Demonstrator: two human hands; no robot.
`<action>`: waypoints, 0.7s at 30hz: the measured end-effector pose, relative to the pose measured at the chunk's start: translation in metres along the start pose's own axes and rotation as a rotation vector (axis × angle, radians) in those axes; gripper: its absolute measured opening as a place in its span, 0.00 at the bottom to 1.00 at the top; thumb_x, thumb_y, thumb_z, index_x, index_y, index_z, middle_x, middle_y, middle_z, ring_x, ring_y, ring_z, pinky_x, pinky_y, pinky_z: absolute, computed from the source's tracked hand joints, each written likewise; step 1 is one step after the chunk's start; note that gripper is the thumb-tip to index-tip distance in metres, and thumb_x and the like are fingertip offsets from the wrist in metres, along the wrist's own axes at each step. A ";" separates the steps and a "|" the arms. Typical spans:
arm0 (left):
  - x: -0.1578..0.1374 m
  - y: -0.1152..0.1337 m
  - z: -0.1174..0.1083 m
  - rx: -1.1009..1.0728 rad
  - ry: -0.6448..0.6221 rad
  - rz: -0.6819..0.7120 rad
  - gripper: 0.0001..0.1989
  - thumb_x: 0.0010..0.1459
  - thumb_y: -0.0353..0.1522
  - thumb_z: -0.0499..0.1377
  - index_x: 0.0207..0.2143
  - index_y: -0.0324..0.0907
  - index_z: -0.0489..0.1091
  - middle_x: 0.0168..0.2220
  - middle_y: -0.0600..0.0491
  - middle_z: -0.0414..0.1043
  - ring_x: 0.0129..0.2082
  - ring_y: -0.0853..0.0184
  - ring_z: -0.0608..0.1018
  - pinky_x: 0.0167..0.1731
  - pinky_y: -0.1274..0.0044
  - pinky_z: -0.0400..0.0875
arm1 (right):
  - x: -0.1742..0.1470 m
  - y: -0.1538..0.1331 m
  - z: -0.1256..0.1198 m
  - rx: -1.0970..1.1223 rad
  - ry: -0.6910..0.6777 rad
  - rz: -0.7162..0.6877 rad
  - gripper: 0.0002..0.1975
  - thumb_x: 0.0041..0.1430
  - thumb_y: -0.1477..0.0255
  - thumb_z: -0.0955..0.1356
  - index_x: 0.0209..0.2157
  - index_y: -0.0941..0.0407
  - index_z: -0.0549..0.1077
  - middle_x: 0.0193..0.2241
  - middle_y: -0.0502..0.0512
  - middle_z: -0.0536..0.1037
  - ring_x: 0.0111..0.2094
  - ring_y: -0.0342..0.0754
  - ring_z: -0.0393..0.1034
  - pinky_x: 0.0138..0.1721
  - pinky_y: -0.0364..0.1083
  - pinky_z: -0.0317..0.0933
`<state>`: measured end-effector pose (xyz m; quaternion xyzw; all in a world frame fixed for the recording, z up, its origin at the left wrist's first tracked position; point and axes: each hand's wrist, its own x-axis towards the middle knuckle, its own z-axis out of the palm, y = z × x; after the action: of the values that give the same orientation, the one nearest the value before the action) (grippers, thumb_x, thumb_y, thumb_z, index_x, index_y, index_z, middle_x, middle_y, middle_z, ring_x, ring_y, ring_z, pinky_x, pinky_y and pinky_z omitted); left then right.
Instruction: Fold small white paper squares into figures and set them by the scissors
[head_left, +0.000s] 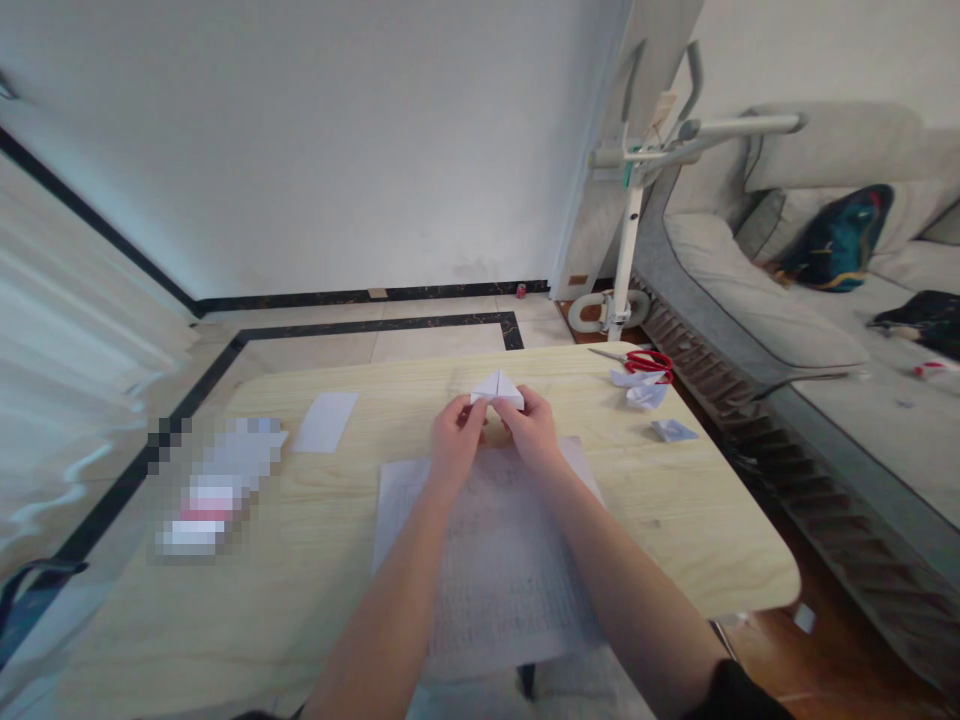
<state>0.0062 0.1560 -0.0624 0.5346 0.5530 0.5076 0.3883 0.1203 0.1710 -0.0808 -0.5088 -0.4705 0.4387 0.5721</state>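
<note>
A small piece of folded white paper (499, 384), peaked like a triangle with a crease down its middle, is held up between both hands over the table. My left hand (455, 432) pinches its left lower corner, thumb on the near face. On the right lower corner, my right hand (531, 425) grips in the same way. The fingers behind the paper are partly hidden. Below my forearms lies a large printed sheet (502, 560) with dense lines of text, its near edge reaching the table's front.
The wooden table (322, 560) bears a blank white sheet (325, 422) at left, beside a blurred-out patch. Red-handled scissors (651, 364), crumpled paper (643, 393) and a small folded paper piece (675, 430) lie at right. A grey sofa (795, 320) stands beyond.
</note>
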 end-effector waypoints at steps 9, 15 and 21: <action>0.001 -0.003 0.000 0.007 -0.014 -0.001 0.13 0.56 0.40 0.56 0.25 0.41 0.70 0.20 0.56 0.66 0.21 0.71 0.68 0.22 0.81 0.61 | 0.002 0.006 0.002 0.172 -0.015 0.102 0.09 0.45 0.66 0.69 0.23 0.56 0.68 0.15 0.43 0.64 0.16 0.38 0.53 0.19 0.41 0.48; 0.000 -0.001 -0.001 0.015 -0.033 -0.007 0.13 0.55 0.40 0.56 0.28 0.40 0.73 0.21 0.55 0.68 0.22 0.70 0.69 0.23 0.80 0.61 | 0.002 0.004 0.002 0.200 -0.014 0.117 0.09 0.45 0.66 0.69 0.23 0.56 0.67 0.15 0.43 0.64 0.16 0.38 0.53 0.18 0.41 0.47; -0.001 -0.003 0.001 0.073 -0.037 0.056 0.14 0.56 0.39 0.56 0.24 0.40 0.72 0.20 0.56 0.66 0.23 0.71 0.68 0.24 0.81 0.60 | 0.003 0.011 0.002 0.169 0.063 0.090 0.08 0.45 0.67 0.69 0.22 0.56 0.67 0.15 0.43 0.63 0.17 0.39 0.53 0.19 0.41 0.48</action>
<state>0.0071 0.1557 -0.0655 0.5728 0.5488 0.4877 0.3645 0.1185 0.1758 -0.0912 -0.4929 -0.3900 0.4860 0.6072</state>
